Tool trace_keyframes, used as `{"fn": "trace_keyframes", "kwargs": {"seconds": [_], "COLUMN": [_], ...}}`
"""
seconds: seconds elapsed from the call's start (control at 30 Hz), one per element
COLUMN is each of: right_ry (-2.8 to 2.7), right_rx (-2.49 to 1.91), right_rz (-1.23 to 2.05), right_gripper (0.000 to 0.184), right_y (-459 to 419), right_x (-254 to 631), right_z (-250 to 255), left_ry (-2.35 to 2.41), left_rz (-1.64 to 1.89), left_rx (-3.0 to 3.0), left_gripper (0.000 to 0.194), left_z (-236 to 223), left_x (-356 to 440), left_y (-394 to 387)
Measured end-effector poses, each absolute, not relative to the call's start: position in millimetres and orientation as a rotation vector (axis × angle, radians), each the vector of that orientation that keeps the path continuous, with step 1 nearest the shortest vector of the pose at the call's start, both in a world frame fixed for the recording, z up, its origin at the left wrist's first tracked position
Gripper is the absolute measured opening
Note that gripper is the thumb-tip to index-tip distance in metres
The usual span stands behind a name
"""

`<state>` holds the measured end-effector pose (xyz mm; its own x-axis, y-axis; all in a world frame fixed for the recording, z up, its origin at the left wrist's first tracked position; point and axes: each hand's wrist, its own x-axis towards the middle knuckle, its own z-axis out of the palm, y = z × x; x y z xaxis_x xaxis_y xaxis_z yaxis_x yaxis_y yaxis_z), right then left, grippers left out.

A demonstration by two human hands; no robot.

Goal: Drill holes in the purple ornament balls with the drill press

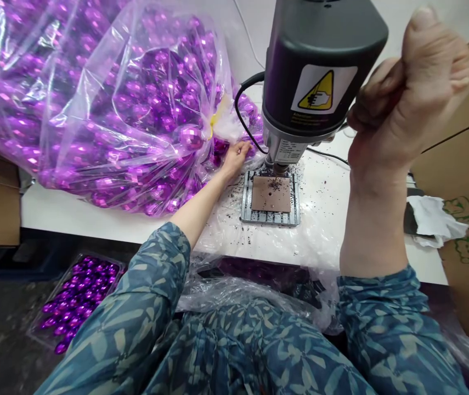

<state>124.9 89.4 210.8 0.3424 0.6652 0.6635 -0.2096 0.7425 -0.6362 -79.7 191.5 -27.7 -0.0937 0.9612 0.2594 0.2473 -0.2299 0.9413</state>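
Note:
A grey bench drill press point(320, 71) stands on the white table point(73, 211), its bit over a small brown plate on a slotted metal base point(270, 196). My right hand point(407, 93) is raised beside the drill head, closed in a fist around what seems to be its lever, which is hidden. My left hand point(236, 156) reaches to the mouth of a big clear plastic bag point(127, 104) full of shiny purple balls, fingers curled among loose purple balls point(220, 148); what they grip is hidden.
Dark drilling crumbs litter the plastic sheet point(320, 230) around the base. A tray of purple balls point(75, 299) sits on the floor at lower left. Cardboard boxes point(468, 181) stand at right, with white paper point(431, 216) beside them. A black cable point(242, 118) loops behind the drill.

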Motion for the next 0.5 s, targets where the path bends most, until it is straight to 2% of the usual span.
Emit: {"fn": "trace_keyframes", "kwargs": {"seconds": [0.07, 0.2, 0.27, 0.37, 0.5], "right_ry": [-1.073, -1.101, -1.106, -1.101, -1.067], "right_rx": [-0.518, -0.531, -0.527, -0.464, -0.383], "right_rz": [0.604, 0.586, 0.567, 0.588, 0.621], "right_gripper": [0.071, 0.073, 0.076, 0.071, 0.068], "right_y": [89, 89, 90, 91, 91], "right_x": [124, 125, 126, 126, 126], "right_z": [211, 211, 210, 208, 207], "left_ry": [1.343, 1.416, 1.39, 1.294, 1.409], "left_rz": [1.37, 1.293, 1.241, 1.163, 1.244], "left_rx": [1.367, 1.153, 1.225, 1.49, 1.677], "left_gripper": [0.042, 0.028, 0.029, 0.027, 0.028], "left_z": [-30, -30, -27, -21, -15], "left_x": [-80, -79, -76, -71, -73], "left_y": [192, 192, 192, 191, 180]}}
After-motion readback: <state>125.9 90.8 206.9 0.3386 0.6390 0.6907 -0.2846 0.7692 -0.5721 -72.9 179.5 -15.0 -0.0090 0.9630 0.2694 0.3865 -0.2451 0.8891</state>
